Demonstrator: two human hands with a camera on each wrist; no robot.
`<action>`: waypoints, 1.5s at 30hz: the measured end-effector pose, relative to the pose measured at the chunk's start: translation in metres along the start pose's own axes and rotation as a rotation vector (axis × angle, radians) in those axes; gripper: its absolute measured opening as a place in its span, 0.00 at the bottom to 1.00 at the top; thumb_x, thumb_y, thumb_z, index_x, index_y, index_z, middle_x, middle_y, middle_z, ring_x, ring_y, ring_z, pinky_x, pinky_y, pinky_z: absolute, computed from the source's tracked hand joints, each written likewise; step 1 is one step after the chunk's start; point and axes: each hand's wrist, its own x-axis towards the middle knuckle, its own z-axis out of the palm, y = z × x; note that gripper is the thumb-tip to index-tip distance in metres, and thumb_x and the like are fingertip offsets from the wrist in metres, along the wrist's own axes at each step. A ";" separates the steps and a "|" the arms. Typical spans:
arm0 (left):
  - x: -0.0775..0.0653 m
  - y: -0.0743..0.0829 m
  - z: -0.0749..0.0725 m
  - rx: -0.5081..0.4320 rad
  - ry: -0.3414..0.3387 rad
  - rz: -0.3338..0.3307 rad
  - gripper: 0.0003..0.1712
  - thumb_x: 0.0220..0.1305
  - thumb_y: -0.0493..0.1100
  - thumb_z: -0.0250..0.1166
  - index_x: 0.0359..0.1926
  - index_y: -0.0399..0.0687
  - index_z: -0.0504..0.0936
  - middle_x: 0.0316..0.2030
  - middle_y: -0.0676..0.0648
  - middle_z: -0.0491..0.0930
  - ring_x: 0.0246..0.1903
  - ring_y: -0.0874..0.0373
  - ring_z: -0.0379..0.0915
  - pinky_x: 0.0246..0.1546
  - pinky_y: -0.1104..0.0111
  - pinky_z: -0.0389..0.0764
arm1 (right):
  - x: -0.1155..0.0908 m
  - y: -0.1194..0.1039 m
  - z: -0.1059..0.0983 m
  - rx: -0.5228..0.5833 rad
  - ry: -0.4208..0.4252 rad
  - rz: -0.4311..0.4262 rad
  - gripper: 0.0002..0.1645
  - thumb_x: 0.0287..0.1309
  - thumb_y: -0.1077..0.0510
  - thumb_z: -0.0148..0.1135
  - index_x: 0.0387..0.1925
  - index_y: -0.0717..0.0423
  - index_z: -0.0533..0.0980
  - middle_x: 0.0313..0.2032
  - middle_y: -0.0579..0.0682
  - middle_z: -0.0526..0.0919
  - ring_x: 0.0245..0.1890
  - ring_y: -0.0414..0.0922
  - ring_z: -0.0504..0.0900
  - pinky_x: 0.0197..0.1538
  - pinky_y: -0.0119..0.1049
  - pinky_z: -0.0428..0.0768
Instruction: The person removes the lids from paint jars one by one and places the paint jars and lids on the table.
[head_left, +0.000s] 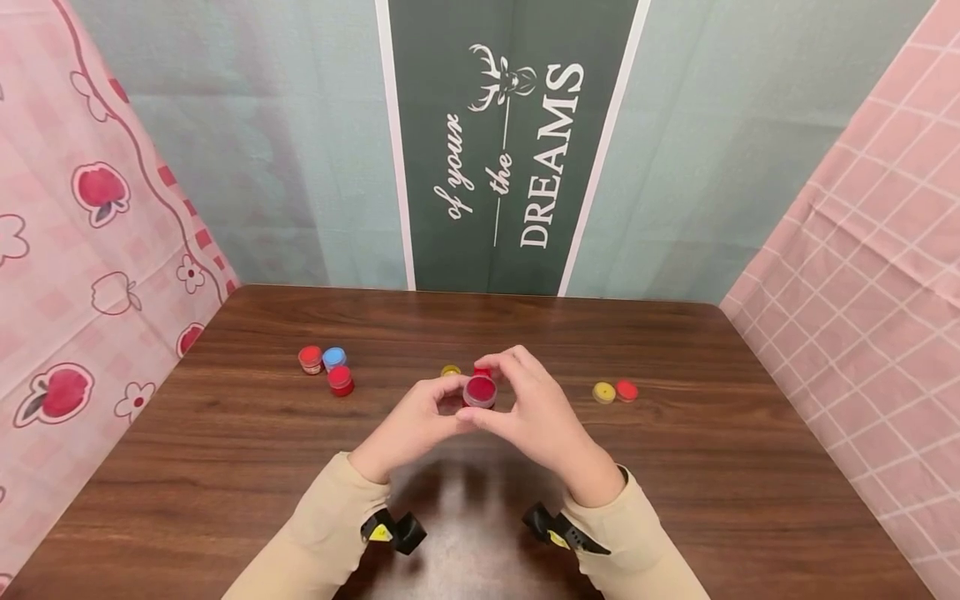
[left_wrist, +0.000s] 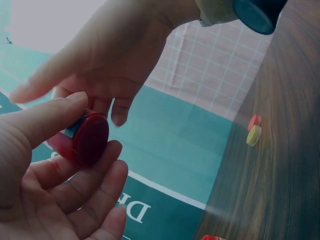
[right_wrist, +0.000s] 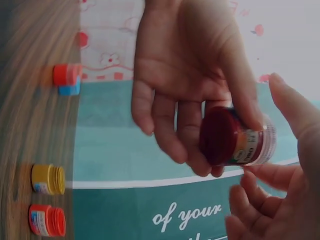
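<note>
A small dark red paint jar (head_left: 480,390) with a printed label is held up over the table in front of me. My left hand (head_left: 420,414) grips it, thumb on one side and fingers on the other, as the left wrist view also shows the jar (left_wrist: 92,139). Around its ridged, pale end, my right hand (head_left: 536,408) curves with thumb and fingers spread; in the right wrist view its fingertips (right_wrist: 252,175) are right by the jar (right_wrist: 235,140). Behind the hands stand a lidless yellow jar (right_wrist: 47,179) and a lidless red jar (right_wrist: 47,220), largely hidden in the head view.
At left on the wooden table (head_left: 187,467) a red jar (head_left: 311,360), a blue jar (head_left: 334,358) and another red jar (head_left: 341,381) are grouped. To the right lie a yellow lid (head_left: 603,392) and a red lid (head_left: 627,390). Curtains hang behind and at both sides.
</note>
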 end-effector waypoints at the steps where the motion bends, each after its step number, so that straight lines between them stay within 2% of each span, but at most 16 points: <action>1: 0.000 0.000 0.001 -0.003 0.001 -0.005 0.19 0.57 0.40 0.67 0.50 0.37 0.78 0.42 0.45 0.80 0.41 0.55 0.77 0.46 0.67 0.77 | 0.000 0.000 0.000 -0.036 0.019 0.016 0.28 0.37 0.47 0.77 0.40 0.52 0.76 0.36 0.41 0.73 0.37 0.38 0.73 0.39 0.33 0.75; 5: 0.001 0.001 0.002 -0.020 0.008 -0.025 0.18 0.57 0.40 0.68 0.49 0.40 0.79 0.42 0.47 0.80 0.40 0.55 0.76 0.45 0.66 0.77 | -0.001 0.000 0.000 -0.074 0.029 0.024 0.21 0.40 0.49 0.76 0.35 0.52 0.78 0.31 0.40 0.74 0.32 0.39 0.75 0.35 0.31 0.75; 10: 0.001 0.001 0.002 -0.005 0.018 -0.038 0.19 0.56 0.41 0.68 0.49 0.42 0.80 0.43 0.49 0.80 0.41 0.56 0.75 0.47 0.66 0.76 | -0.002 0.002 -0.008 -0.031 -0.089 -0.062 0.25 0.48 0.56 0.72 0.49 0.59 0.78 0.39 0.45 0.77 0.36 0.38 0.76 0.35 0.28 0.76; 14: 0.001 0.001 0.001 0.005 0.013 -0.019 0.19 0.55 0.42 0.69 0.48 0.42 0.80 0.41 0.50 0.80 0.41 0.57 0.76 0.47 0.65 0.76 | -0.002 0.003 -0.015 0.081 -0.198 -0.125 0.25 0.54 0.64 0.64 0.55 0.60 0.74 0.51 0.49 0.77 0.50 0.41 0.76 0.49 0.33 0.76; 17: 0.001 0.000 -0.001 0.007 0.007 0.017 0.22 0.55 0.42 0.69 0.51 0.40 0.79 0.42 0.48 0.80 0.42 0.57 0.76 0.48 0.66 0.76 | 0.000 0.002 -0.015 0.154 -0.239 -0.117 0.23 0.56 0.61 0.63 0.54 0.55 0.73 0.59 0.49 0.72 0.59 0.43 0.70 0.58 0.40 0.70; 19: 0.001 0.000 -0.002 0.004 0.006 0.032 0.23 0.55 0.41 0.69 0.52 0.38 0.78 0.43 0.47 0.80 0.43 0.57 0.76 0.49 0.65 0.75 | 0.001 0.000 -0.013 0.166 -0.216 -0.084 0.24 0.54 0.56 0.67 0.53 0.53 0.73 0.61 0.48 0.70 0.61 0.43 0.68 0.59 0.41 0.68; 21: 0.001 -0.001 -0.003 0.004 0.005 0.042 0.23 0.56 0.40 0.68 0.53 0.37 0.77 0.44 0.45 0.80 0.43 0.55 0.76 0.49 0.65 0.76 | 0.002 -0.001 -0.010 0.115 -0.146 -0.055 0.30 0.47 0.50 0.72 0.52 0.52 0.71 0.58 0.47 0.72 0.59 0.42 0.70 0.59 0.41 0.69; 24: 0.001 0.000 -0.002 0.014 0.002 0.035 0.20 0.57 0.39 0.67 0.50 0.37 0.78 0.42 0.45 0.80 0.42 0.54 0.76 0.47 0.64 0.77 | 0.002 0.000 -0.004 -0.013 -0.024 -0.031 0.35 0.38 0.46 0.77 0.48 0.54 0.72 0.47 0.45 0.75 0.48 0.40 0.74 0.51 0.37 0.74; 27: 0.000 0.000 0.000 0.007 -0.001 0.014 0.20 0.57 0.39 0.68 0.50 0.39 0.79 0.42 0.46 0.80 0.41 0.53 0.76 0.46 0.62 0.77 | 0.000 0.001 0.001 -0.079 0.038 -0.020 0.30 0.36 0.47 0.78 0.42 0.54 0.77 0.36 0.43 0.74 0.38 0.38 0.74 0.41 0.34 0.76; 29: 0.000 0.000 0.000 0.004 0.006 -0.002 0.20 0.56 0.40 0.68 0.50 0.40 0.79 0.43 0.47 0.80 0.41 0.53 0.76 0.46 0.62 0.77 | 0.000 0.001 0.002 -0.058 0.031 -0.021 0.25 0.39 0.50 0.77 0.40 0.54 0.79 0.33 0.42 0.74 0.34 0.37 0.75 0.38 0.32 0.76; 32: 0.001 0.000 0.000 0.005 0.024 -0.023 0.19 0.55 0.41 0.69 0.49 0.43 0.80 0.41 0.49 0.80 0.41 0.55 0.76 0.47 0.63 0.76 | -0.001 0.003 -0.002 0.011 -0.021 -0.032 0.24 0.44 0.56 0.74 0.46 0.57 0.80 0.35 0.42 0.76 0.37 0.37 0.77 0.40 0.32 0.77; 36: 0.001 0.000 -0.001 0.021 0.026 -0.024 0.18 0.54 0.44 0.70 0.47 0.45 0.81 0.38 0.51 0.80 0.39 0.58 0.76 0.47 0.65 0.76 | -0.002 0.003 -0.013 0.135 -0.167 -0.042 0.26 0.51 0.64 0.67 0.54 0.57 0.75 0.46 0.45 0.79 0.48 0.40 0.77 0.47 0.36 0.77; 38: 0.001 0.000 -0.001 0.021 0.021 -0.015 0.19 0.54 0.44 0.70 0.47 0.45 0.81 0.38 0.51 0.81 0.39 0.58 0.76 0.47 0.65 0.76 | -0.002 0.003 -0.016 0.184 -0.228 -0.019 0.30 0.52 0.64 0.66 0.59 0.55 0.70 0.53 0.46 0.77 0.53 0.41 0.75 0.52 0.39 0.75; 41: 0.000 -0.001 -0.001 0.013 0.007 0.004 0.19 0.55 0.42 0.69 0.48 0.41 0.80 0.40 0.48 0.81 0.41 0.56 0.76 0.47 0.64 0.76 | -0.001 0.002 -0.014 0.134 -0.213 0.037 0.36 0.50 0.54 0.70 0.60 0.53 0.67 0.55 0.46 0.75 0.54 0.41 0.74 0.53 0.40 0.74; 43: 0.000 -0.001 -0.001 0.016 0.002 0.007 0.20 0.56 0.41 0.68 0.50 0.39 0.79 0.42 0.47 0.81 0.41 0.56 0.76 0.47 0.64 0.76 | 0.000 0.001 -0.009 0.045 -0.163 0.070 0.38 0.43 0.45 0.74 0.55 0.53 0.69 0.49 0.45 0.76 0.49 0.41 0.75 0.51 0.38 0.75; 45: 0.001 -0.001 -0.001 0.021 -0.003 0.007 0.20 0.56 0.39 0.68 0.50 0.38 0.79 0.42 0.45 0.81 0.42 0.55 0.76 0.47 0.65 0.77 | 0.000 0.000 -0.004 -0.045 -0.105 0.100 0.34 0.38 0.41 0.75 0.44 0.51 0.71 0.40 0.43 0.75 0.40 0.39 0.75 0.43 0.35 0.76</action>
